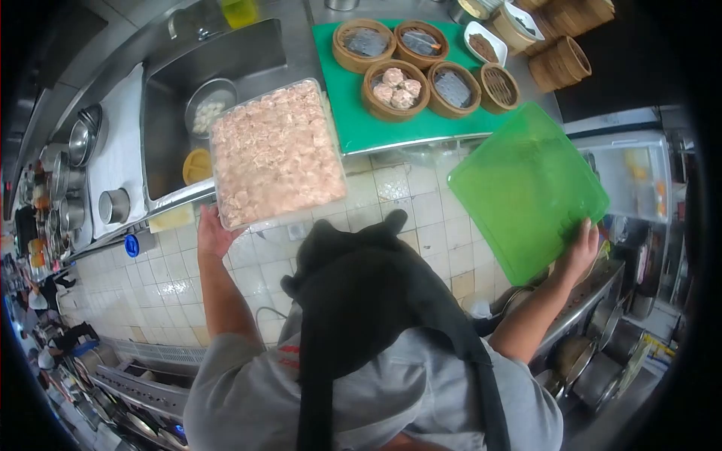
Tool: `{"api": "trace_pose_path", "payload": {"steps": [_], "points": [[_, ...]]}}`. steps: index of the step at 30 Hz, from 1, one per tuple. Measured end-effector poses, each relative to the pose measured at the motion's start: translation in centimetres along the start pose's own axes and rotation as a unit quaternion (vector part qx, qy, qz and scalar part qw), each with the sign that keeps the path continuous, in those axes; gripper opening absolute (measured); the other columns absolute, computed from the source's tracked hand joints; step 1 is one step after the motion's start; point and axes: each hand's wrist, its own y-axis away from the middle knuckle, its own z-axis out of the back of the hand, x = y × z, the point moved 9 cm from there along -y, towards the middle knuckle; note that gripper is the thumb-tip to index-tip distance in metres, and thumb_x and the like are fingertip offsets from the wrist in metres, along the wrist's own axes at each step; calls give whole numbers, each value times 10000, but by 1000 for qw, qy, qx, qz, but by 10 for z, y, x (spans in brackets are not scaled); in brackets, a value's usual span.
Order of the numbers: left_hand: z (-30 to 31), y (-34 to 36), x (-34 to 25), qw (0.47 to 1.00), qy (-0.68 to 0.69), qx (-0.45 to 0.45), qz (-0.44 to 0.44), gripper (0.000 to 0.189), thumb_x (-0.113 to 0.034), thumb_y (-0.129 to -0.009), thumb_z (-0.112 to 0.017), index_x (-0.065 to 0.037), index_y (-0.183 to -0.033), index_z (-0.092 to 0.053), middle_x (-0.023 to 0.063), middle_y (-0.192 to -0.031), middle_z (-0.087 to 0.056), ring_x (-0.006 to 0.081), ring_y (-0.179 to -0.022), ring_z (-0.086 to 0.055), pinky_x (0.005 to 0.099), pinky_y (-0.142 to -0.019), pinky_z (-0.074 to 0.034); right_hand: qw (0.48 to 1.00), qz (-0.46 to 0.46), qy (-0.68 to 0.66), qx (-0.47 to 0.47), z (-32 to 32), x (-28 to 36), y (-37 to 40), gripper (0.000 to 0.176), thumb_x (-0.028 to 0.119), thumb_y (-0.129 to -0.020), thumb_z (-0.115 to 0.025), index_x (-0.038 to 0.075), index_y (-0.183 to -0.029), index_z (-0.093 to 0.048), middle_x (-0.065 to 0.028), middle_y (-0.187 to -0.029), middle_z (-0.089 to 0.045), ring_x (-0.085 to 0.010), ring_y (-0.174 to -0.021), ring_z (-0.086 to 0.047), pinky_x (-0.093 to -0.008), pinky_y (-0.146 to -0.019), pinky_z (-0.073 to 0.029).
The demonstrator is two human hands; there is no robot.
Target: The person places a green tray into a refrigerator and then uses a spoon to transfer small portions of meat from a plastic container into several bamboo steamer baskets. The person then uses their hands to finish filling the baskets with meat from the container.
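Observation:
My left hand (216, 233) grips the near left corner of a clear plastic container (230, 224), full of pale pink chopped meat (278, 150). The container is held by the sink's right side and the counter edge. Over on the other side, my right hand (579, 246) is closed on the edge of a green plastic lid (526, 192), held tilted and apart from the container. Beyond them, a bamboo steamer (396, 113) holds several meat dumplings (396, 89) on the green cutting board (368, 137).
More bamboo steamers (451, 89) sit on the board beside a white dish of brown filling (481, 43). The metal sink (167, 98) contains a bowl (197, 94) with white pieces and a yellow lid (197, 165). Stacked steamers (560, 64) stand at the far right. Below is a tiled floor (173, 301).

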Motion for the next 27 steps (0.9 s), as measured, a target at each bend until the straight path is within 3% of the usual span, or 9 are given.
{"api": "trace_pose_path", "payload": {"steps": [5,6,8,10,12,16,19,22,27], "points": [[2,26,28,986,150,-58,-45,1103,-861,-871,-455,-113,-1635,-185,184,-1653,-298,449,-1492,-328,624,-1183,-305,993,-14,51,-101,74,-27,-2,369,261,-1039,-633,-46,-1242,-654,-68,-1059,-698,-150,-926,-627,-283,-824,-497],[5,32,36,975,190,-92,-63,1155,-887,-836,-477,-128,-1645,-159,172,-1679,-248,462,-1504,-296,621,-1197,-278,996,3,14,-90,86,-32,-5,236,190,-1055,-616,-7,-1181,-649,-53,-1049,-709,-117,-901,-654,-247,-797,-508],[-6,41,52,959,233,-122,-109,1201,-913,-794,-505,-144,-1648,-154,152,-1707,-176,474,-1495,-309,616,-1195,-290,995,0,-22,-94,116,-46,-11,221,188,-1053,-619,0,-1165,-646,-50,-1058,-705,-117,-915,-651,-253,-803,-508],[-16,45,72,942,250,-136,-177,1209,-920,-788,-501,-154,-1652,-142,164,-1700,-198,477,-1480,-336,610,-1204,-287,992,-4,-56,-117,159,-72,-23,213,186,-1053,-617,4,-1160,-647,-49,-1050,-706,-118,-904,-652,-255,-802,-511],[-18,40,108,940,246,-145,-188,1211,-916,-791,-500,-164,-1658,-113,167,-1693,-217,481,-1456,-372,604,-1198,-315,985,-5,-81,-154,192,-84,-35,203,183,-1055,-611,12,-1158,-651,-51,-1047,-711,-117,-888,-654,-257,-795,-516],[-55,12,209,950,204,-230,-63,1183,-886,-808,-532,-174,-1655,-115,160,-1665,-280,465,-1423,-410,597,-1155,-390,966,-26,-124,-225,276,-125,-64,175,163,-1055,-604,23,-1152,-646,-54,-1047,-710,-137,-920,-661,-283,-829,-527],[-110,-6,275,961,163,-220,37,1115,-830,-858,-547,-168,-1652,-126,154,-1647,-306,475,-1395,-432,601,-1127,-409,946,-51,-176,-267,321,-167,-96,135,132,-1052,-590,32,-1135,-627,-65,-1064,-702,-164,-946,-664,-309,-854,-534],[-161,-27,313,972,69,-194,110,1023,-761,-919,-542,-163,-1647,-142,152,-1641,-313,484,-1372,-449,606,-1111,-411,923,-59,-267,-272,331,-194,-145,104,85,-1045,-567,52,-1139,-593,-91,-1128,-685,-207,-963,-665,-361,-849,-550],[-221,-60,330,954,-157,-188,173,879,-629,-984,-564,-135,-1618,-206,179,-1579,-377,468,-1202,-575,585,-946,-523,909,-91,-286,-288,319,-214,-221,178,57,-1036,-562,52,-1212,-544,-109,-1189,-640,-254,-1063,-650,-431,-847,-561]]}}
